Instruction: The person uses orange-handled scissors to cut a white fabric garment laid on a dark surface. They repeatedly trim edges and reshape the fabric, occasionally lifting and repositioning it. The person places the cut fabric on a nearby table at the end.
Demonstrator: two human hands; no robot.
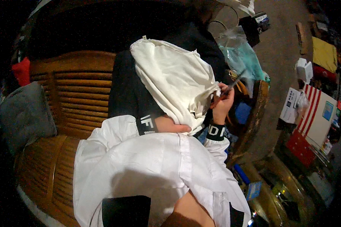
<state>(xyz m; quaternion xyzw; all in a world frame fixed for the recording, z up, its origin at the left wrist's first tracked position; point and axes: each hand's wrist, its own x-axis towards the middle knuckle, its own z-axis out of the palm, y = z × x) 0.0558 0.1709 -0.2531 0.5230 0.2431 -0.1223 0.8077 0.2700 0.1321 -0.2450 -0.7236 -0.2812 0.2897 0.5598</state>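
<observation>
A cream-white cloth with a small tag at its far corner is draped over my dark-clothed lap. My left hand grips the near end of the cloth, thumb on top, most fingers hidden beneath the folds. At the cloth's ragged right edge, my right hand is closed around a slim, dark, pointed tool. The tool's tip angles up and to the right, and its exact kind is too blurred to tell. The right fingers are beside the frayed edge; whether they also pinch it I cannot tell.
I am on a slatted wooden bench with a grey cushion at left. A clear and teal plastic bag lies beyond my right hand. Boxes, including a white-and-red striped one, stand on the right. A glass-topped table is at lower right.
</observation>
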